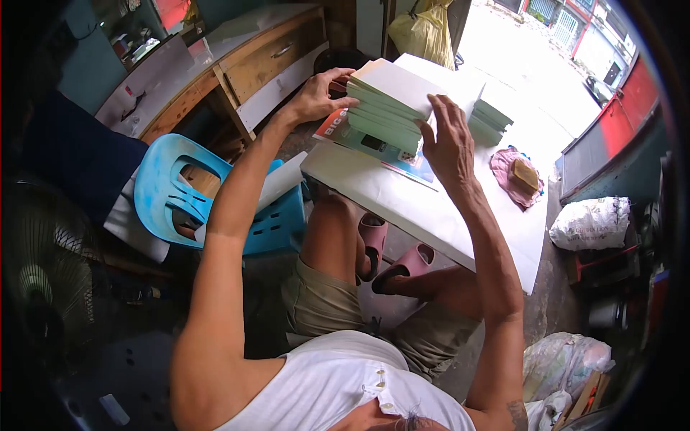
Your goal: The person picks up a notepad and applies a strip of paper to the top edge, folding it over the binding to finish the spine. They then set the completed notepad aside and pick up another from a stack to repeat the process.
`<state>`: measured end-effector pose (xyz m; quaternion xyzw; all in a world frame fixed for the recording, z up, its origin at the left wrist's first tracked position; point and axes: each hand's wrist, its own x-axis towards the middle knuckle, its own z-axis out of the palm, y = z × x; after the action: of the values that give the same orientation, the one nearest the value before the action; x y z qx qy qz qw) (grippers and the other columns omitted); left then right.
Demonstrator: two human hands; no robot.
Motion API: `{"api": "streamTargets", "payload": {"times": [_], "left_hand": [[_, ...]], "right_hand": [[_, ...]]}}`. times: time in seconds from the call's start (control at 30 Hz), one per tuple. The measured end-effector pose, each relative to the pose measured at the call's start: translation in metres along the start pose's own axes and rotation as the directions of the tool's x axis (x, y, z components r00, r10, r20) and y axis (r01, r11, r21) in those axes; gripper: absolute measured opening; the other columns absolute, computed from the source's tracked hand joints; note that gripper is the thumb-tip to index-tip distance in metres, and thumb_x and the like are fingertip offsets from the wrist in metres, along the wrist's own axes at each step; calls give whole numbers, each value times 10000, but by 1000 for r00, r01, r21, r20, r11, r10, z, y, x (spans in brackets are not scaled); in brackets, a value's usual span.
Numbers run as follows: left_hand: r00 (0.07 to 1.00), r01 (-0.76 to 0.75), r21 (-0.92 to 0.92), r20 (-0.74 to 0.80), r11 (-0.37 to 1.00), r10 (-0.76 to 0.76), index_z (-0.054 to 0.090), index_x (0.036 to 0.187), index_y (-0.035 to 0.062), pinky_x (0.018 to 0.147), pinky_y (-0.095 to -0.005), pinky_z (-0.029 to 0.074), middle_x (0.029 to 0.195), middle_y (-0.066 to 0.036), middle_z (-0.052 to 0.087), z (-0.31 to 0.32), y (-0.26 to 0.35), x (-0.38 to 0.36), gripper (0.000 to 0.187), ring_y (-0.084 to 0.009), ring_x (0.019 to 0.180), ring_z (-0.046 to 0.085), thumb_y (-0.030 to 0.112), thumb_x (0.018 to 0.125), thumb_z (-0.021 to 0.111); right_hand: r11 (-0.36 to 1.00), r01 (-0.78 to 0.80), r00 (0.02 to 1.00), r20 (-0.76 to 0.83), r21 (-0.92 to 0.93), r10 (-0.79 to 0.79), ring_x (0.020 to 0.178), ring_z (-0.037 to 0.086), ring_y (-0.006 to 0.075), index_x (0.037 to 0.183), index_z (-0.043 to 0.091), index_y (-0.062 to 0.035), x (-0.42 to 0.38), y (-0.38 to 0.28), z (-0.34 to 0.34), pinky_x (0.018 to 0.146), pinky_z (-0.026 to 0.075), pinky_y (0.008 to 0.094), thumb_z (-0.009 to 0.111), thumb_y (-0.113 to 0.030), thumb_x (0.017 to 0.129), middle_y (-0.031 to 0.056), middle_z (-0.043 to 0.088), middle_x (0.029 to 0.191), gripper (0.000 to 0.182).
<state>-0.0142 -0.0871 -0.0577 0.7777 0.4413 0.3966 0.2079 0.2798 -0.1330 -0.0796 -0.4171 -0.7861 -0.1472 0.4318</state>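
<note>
Blue plastic chair [154, 183], one: being kept at the left of the worktop [359, 172], which is white. Slender stick [408, 177], one: being laid near the worktop's front edge. Printed booklet [352, 136], red and teal: being partly covered by the stack of paper [388, 90] — white on top, pale green along its layered sides. The stack is being grasped at its left side by the left hand [320, 99] and at its right side by the right hand [449, 136]; whether it is being lifted cannot be told. Pink cloth [503, 169], bearing a brown block [527, 175]: being kept farther right. Second stack [491, 115], green-sided: being placed beyond the right hand. Yellow bag [425, 32]: being hung beyond the worktop.
</note>
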Motion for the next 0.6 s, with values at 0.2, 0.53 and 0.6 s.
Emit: {"api": "streamTargets", "payload": {"times": [0.2, 0.53, 0.6], "left_hand": [[975, -43, 229, -202, 973, 91, 702, 1203, 39, 846, -375, 593, 1052, -138, 763, 20, -9, 0, 386, -255, 955, 747, 236, 883, 793], [966, 64, 75, -255, 995, -43, 737, 1093, 27, 717, -338, 578, 970, -118, 768, 5, 10, 2, 319, -215, 778, 735, 250, 873, 796], [887, 408, -306, -92, 860, -453, 742, 1119, 15, 777, -345, 595, 1029, -103, 751, -8, 18, 12, 404, -212, 874, 739, 298, 839, 813]], "right_hand": [[966, -257, 959, 133, 40, 249, 943, 704, 365, 1134, 652, 36, 3, 1, 5, 813, 556, 453, 704, -204, 931, 235, 712, 976, 319], [926, -256, 962, 171, 279, 214, 1028, 713, 351, 1242, 605, 22, -11, 23, 0, 894, 558, 461, 726, -163, 915, 222, 719, 1098, 394], [924, -282, 951, 205, 260, 232, 1068, 709, 340, 1286, 581, 9, -23, 28, -7, 913, 558, 457, 746, -200, 908, 213, 707, 1174, 462]]}}
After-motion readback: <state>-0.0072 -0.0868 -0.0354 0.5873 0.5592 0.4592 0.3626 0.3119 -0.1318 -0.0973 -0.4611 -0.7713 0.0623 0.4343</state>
